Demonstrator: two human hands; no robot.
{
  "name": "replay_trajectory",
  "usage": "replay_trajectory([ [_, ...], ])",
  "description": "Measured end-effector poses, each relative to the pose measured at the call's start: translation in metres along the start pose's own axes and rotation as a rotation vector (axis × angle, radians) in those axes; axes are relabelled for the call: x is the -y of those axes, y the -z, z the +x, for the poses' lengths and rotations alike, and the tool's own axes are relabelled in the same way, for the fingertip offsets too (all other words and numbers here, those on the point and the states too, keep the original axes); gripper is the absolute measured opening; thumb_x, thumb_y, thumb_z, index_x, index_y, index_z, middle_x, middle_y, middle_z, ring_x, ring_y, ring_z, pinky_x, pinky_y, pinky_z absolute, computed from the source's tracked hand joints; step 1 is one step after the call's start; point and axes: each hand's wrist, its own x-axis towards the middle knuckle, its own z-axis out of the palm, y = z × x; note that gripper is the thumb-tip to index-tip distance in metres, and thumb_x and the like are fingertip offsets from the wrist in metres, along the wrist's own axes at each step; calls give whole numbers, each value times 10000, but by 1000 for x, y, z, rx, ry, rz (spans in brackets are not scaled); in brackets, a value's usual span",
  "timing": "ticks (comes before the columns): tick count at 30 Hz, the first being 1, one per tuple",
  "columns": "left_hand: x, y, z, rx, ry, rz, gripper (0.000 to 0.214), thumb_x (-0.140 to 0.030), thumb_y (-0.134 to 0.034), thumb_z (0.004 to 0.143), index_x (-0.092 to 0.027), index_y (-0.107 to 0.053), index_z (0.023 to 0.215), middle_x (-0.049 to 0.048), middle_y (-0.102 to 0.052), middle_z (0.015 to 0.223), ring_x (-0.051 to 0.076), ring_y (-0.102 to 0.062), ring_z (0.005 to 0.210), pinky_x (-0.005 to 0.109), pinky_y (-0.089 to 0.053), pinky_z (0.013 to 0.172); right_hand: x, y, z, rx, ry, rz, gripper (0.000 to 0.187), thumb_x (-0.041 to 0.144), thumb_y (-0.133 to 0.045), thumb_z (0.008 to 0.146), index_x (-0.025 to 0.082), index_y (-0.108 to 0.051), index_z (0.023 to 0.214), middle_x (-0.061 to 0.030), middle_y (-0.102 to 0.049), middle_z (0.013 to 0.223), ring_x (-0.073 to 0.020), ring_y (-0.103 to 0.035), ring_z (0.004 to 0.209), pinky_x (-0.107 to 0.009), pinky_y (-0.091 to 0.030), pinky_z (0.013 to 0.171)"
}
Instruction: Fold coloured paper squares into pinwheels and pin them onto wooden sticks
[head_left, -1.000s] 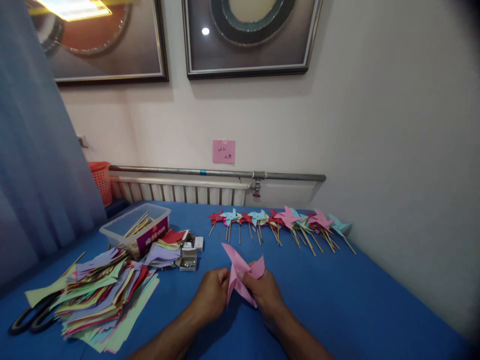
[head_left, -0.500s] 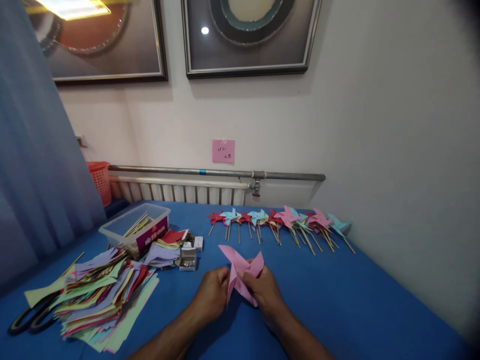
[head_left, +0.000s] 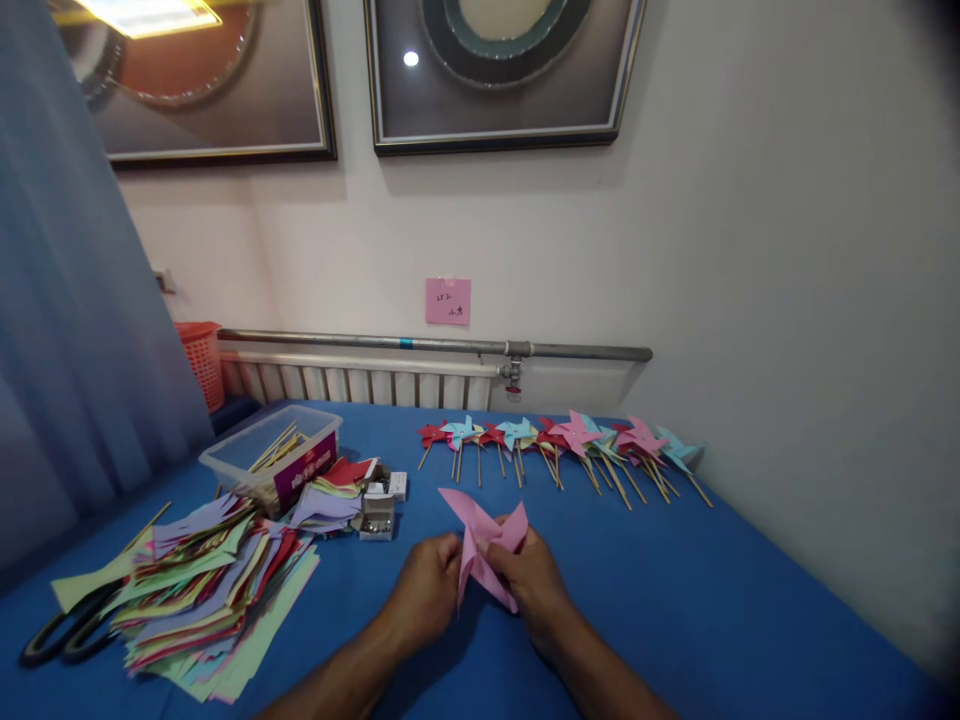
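Observation:
A pink paper pinwheel (head_left: 480, 540), partly folded, is pinched between both of my hands just above the blue table (head_left: 675, 600). My left hand (head_left: 426, 592) grips its left side with fingers curled. My right hand (head_left: 532, 585) closes on its right side, thumb against the paper's centre. A row of finished pinwheels on wooden sticks (head_left: 570, 445), in red, blue, pink and yellow, lies farther back along the table.
A spread pile of cut coloured paper (head_left: 202, 590) lies at the left, with black scissors (head_left: 52, 640) partly under it. A clear plastic box of sticks (head_left: 270, 455) and a small box of pins (head_left: 377, 515) stand behind the pile. A radiator runs along the wall.
Both hands keep hold of the pink pinwheel and have barely shifted; the paper has turned very slightly.

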Motion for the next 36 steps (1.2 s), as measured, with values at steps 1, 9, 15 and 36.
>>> replay_trajectory([
  [1,0,0,0,-1,1,-11,292,-380,-510,852,-195,-494,627,-27,-494,562,120,-435,550,235,-314,534,0,0,0,-5,-3,3,285,353,-761,639,191,-633,836,33,-619,638,-138,-511,559,-254,-413,548],
  [9,-1,0,3,93,102,-243,325,-469,-643,733,-175,-557,623,-41,-487,538,87,-382,492,224,-276,487,3,-1,2,12,-50,97,307,337,-753,613,180,-645,853,21,-646,649,-131,-503,536,-247,-387,516],
  [15,6,6,8,43,154,-307,416,-501,-770,625,-170,-537,531,-41,-481,482,69,-352,454,225,-242,462,3,1,6,22,-135,145,375,339,-845,558,181,-640,830,38,-629,596,-139,-533,523,-253,-413,520],
  [36,2,13,14,-131,153,-675,446,-510,-869,585,-146,-610,596,-11,-545,487,61,-393,401,212,-252,418,0,-25,-29,409,-211,-1,253,408,-671,720,202,-555,809,47,-602,466,-106,-509,376,-223,-403,432],
])
